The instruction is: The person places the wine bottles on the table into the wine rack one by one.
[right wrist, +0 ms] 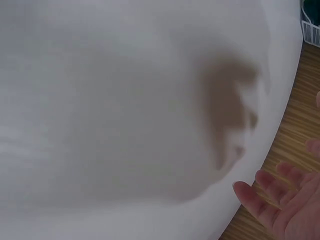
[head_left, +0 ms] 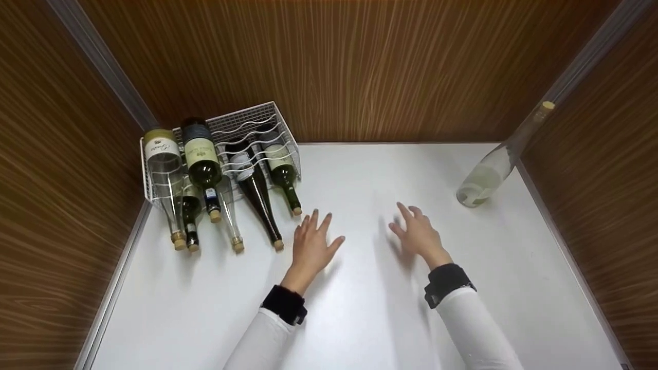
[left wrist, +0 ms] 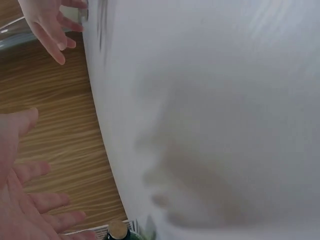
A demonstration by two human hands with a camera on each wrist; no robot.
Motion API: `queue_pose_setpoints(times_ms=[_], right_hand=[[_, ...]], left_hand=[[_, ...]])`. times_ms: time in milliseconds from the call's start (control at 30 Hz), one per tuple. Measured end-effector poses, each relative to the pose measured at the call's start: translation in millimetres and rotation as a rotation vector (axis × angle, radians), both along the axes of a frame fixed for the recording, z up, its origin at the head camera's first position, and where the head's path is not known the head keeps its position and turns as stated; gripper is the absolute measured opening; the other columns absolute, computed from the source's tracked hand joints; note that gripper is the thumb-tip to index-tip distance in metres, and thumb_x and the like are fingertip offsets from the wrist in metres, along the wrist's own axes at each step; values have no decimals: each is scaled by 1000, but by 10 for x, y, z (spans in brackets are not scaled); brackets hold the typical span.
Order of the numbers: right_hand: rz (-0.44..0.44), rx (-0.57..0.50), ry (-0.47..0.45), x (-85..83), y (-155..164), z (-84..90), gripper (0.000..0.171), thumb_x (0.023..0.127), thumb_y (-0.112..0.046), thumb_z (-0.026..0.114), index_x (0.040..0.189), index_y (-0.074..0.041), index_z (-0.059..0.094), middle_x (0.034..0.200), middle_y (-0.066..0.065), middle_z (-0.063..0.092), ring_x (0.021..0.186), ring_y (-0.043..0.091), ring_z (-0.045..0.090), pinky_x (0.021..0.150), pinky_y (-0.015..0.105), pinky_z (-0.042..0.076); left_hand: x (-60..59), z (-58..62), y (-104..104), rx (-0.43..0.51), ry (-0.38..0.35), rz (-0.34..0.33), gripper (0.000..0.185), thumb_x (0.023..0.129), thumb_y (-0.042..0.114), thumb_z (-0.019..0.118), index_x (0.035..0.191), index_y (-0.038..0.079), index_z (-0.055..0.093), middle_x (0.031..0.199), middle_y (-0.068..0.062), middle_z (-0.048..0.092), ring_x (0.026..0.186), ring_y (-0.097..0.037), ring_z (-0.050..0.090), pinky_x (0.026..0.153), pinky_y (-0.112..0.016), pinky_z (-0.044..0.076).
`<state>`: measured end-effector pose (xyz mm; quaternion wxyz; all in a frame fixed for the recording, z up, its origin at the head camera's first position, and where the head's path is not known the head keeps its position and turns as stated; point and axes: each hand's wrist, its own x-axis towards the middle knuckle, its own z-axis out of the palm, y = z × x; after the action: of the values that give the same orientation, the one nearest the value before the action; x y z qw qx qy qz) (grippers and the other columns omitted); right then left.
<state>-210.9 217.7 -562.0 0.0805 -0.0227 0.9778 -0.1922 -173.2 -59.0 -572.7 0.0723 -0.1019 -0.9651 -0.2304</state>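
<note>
Item 1. Left hand (head_left: 312, 246): hovered over the white table (head_left: 360, 308), fingers spread and straight, holding nothing. It lay just right of the nearest bottle necks.

Item 2. Right hand (head_left: 419, 234): likewise released, fingers extended and slightly blurred, nothing in its grasp. It lay near the table's middle, well apart from any bottle.

Item 3. Wire rack (head_left: 247, 128): stood in the far left corner against the wooden wall. It carried several bottles lying with corks toward the person: a clear one (head_left: 164, 169) at the left, a green one (head_left: 203, 164) beside it, a dark slim one (head_left: 257, 195) and another green one (head_left: 282, 177) at the right. More bottles lay in the tier below, partly hidden.

Item 4. Lone bottle (head_left: 488, 174): clear, corked, standing at the far right by the wall, untouched.

Status, as judged: the rack looked largely filled; the lone bottle remained outside it, so that one piece appeared left to handle, with neither hand yet on it.
</note>
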Motion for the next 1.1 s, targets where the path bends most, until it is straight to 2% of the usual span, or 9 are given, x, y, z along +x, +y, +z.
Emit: queue_pose_setpoints(times_ms=[200,333,633,800,933,1100], right_hand=[[-82,-58,-14,-52,297,49,72,101,-49,47,158,-15,17,155,27,19,134,52,29,94,72,35],[-151,-120,32,-109,493,122,77,101,-50,46,158,-11,13,154,30,18,136,52,26,99,72,29],[-338,-292,169,-242,968,485,81,101,-43,48,154,3,8,148,38,22,136,53,24,106,67,24],[-424,-407,207,-292,1167,641,78,102,-32,48,149,11,4,145,43,21,136,53,24,111,59,23],[-529,-438,203,-323,1286,745,81,101,-35,47,149,8,-2,148,41,15,138,51,22,114,53,22],[-608,-456,199,-386,1452,944,93,98,-45,46,151,-1,-16,154,37,-3,143,46,7,117,48,11]], left_hand=[[28,-33,162,-27,-62,-64,69,93,55,59,147,15,46,151,-21,37,136,-41,37,108,-57,30],[48,-44,219,-28,-78,-86,68,93,55,60,147,15,47,150,-21,38,135,-41,38,108,-57,31],[91,-47,326,-1,-124,-116,71,93,54,60,149,14,43,150,-23,37,135,-39,40,108,-54,33],[107,-30,389,21,-154,-134,72,93,54,60,150,14,41,151,-23,36,135,-38,39,109,-53,32],[119,-25,415,27,-167,-146,72,94,53,60,151,14,40,152,-23,35,135,-38,39,109,-52,32],[140,-26,422,31,-178,-158,71,94,53,58,152,15,39,153,-22,34,135,-37,39,110,-50,31]])
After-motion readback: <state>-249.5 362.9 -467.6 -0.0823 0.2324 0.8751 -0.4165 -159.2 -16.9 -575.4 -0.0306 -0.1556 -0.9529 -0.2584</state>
